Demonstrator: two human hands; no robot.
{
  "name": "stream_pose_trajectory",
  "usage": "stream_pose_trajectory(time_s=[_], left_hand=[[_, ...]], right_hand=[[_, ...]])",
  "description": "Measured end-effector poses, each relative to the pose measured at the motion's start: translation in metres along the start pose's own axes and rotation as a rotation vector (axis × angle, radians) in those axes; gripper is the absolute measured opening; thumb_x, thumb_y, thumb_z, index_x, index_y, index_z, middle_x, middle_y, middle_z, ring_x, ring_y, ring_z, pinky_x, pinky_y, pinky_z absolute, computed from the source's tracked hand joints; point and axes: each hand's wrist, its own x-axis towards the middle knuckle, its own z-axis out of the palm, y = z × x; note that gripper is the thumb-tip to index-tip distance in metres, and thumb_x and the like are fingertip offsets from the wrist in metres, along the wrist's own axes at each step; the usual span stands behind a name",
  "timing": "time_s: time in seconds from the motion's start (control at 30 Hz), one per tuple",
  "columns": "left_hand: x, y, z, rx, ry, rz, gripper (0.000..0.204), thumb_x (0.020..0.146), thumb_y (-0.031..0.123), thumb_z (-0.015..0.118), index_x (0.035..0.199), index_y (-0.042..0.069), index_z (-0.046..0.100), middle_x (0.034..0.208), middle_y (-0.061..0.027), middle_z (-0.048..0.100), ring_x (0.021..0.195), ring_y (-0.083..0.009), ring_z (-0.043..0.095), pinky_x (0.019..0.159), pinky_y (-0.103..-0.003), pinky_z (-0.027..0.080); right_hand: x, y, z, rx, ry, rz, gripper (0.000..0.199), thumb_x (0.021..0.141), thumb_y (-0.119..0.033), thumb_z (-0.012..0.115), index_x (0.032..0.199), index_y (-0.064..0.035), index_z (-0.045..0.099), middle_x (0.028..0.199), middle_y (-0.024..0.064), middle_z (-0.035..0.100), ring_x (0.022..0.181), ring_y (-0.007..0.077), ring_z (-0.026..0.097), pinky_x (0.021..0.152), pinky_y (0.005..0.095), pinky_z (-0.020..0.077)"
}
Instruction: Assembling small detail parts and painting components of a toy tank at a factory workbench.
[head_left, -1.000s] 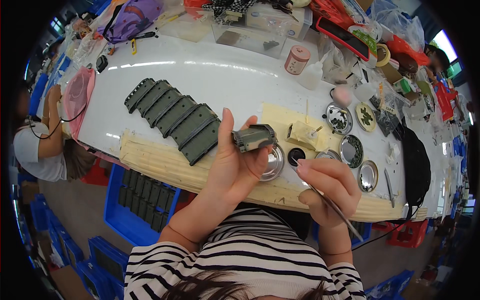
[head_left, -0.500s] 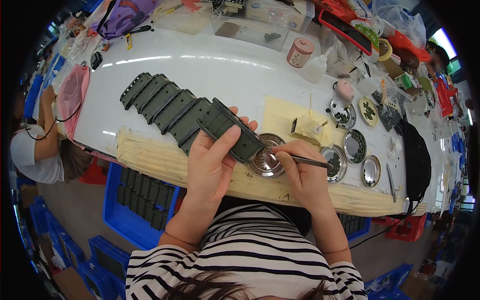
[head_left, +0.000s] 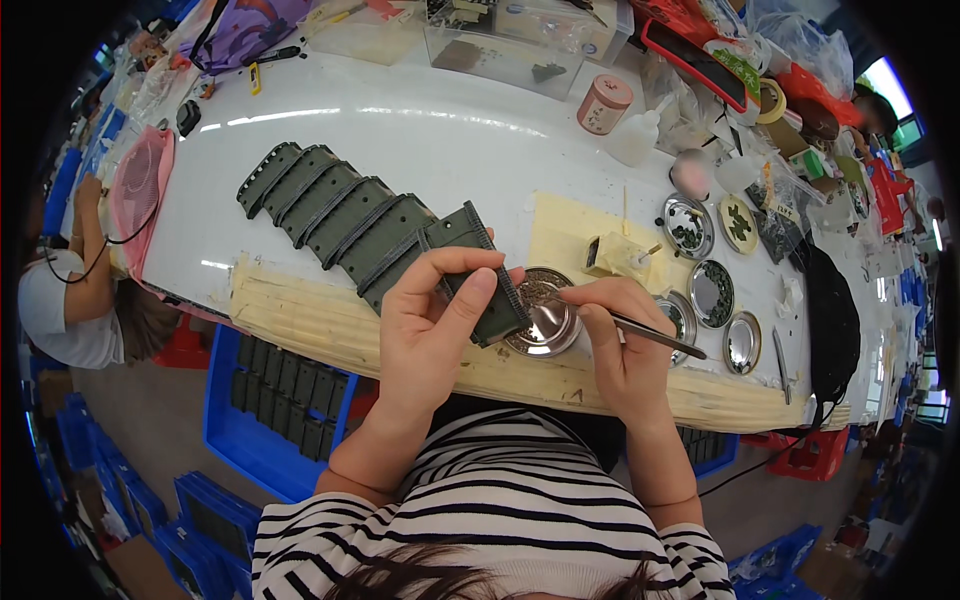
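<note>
My left hand (head_left: pixel 424 325) is closed round a dark green, long plastic piece (head_left: pixel 497 308) with a ridged edge, held tilted above the table edge. In my right hand (head_left: pixel 632 350) is a pair of metal tweezers (head_left: pixel 662 339), its tip over a round steel dish (head_left: pixel 560 338) of tiny brownish parts. The lower end of the green piece overlaps that dish's left side. Several similar green pieces (head_left: pixel 345 217) lie side by side in a slanting row, left of and behind my left hand.
More small dishes (head_left: pixel 712 293) with dark green bits stand at right. A yellow block (head_left: pixel 617 255) with a stick sits on yellow paper (head_left: pixel 550 220). A blue crate (head_left: pixel 225 415) of green pieces is below at left. Another person (head_left: pixel 85 290) sits at far left.
My left hand has turned the green piece steeper and shifted slightly right. My right hand has moved a little right and down, with the tweezers angled more downward.
</note>
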Motion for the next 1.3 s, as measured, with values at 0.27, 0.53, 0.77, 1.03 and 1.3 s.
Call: stream_pose_trajectory(time_s=[0.27,0.53,0.77,1.03,1.3], left_hand=[[-0.006,-0.012,0.017,-0.005,-0.206,-0.147,0.022,0.102,0.019,0.050,0.101,0.000,0.060,0.095,-0.0026,0.064,0.090,-0.0073,0.057,0.084,-0.023,0.046],[-0.006,-0.024,0.019,-0.174,-0.238,-0.243,0.025,0.103,0.021,0.048,0.099,0.001,0.061,0.094,-0.0036,0.063,0.090,-0.0076,0.057,0.084,-0.023,0.046],[-0.010,-0.027,0.027,-0.261,-0.212,-0.234,0.027,0.102,0.024,0.048,0.102,0.001,0.062,0.108,-0.0095,0.065,0.104,-0.0135,0.059,0.094,-0.030,0.047],[-0.011,-0.030,0.028,-0.183,-0.187,-0.180,0.024,0.101,0.022,0.051,0.103,0.001,0.063,0.112,-0.0118,0.064,0.109,-0.0160,0.058,0.095,-0.031,0.045],[-0.010,-0.032,0.028,0.130,-0.107,0.086,0.019,0.098,0.015,0.056,0.100,0.000,0.068,0.103,-0.0079,0.060,0.103,-0.0139,0.056,0.091,-0.027,0.044]], right_hand=[[0.007,-0.025,-0.020,0.054,-0.025,-0.106,0.019,0.080,-0.007,0.070,0.097,-0.0005,0.070,0.088,0.0129,0.065,0.075,0.0244,0.063,0.067,0.0299,0.0498],[0.003,-0.024,-0.021,0.050,-0.052,-0.121,0.020,0.082,-0.009,0.068,0.099,0.0003,0.069,0.091,0.0139,0.066,0.079,0.0251,0.064,0.070,0.0309,0.0511],[-0.004,-0.018,-0.017,0.295,0.045,0.001,0.024,0.095,-0.018,0.057,0.099,0.0030,0.068,0.094,0.0143,0.068,0.084,0.0229,0.063,0.078,0.0321,0.0505],[-0.002,-0.016,-0.017,0.306,0.047,-0.009,0.025,0.096,-0.019,0.057,0.098,0.0027,0.069,0.094,0.0138,0.068,0.083,0.0222,0.062,0.077,0.0314,0.0497],[-0.001,-0.015,-0.017,0.301,0.026,-0.014,0.021,0.095,-0.015,0.057,0.098,0.0020,0.069,0.094,0.0139,0.068,0.083,0.0218,0.062,0.077,0.0306,0.0491]])
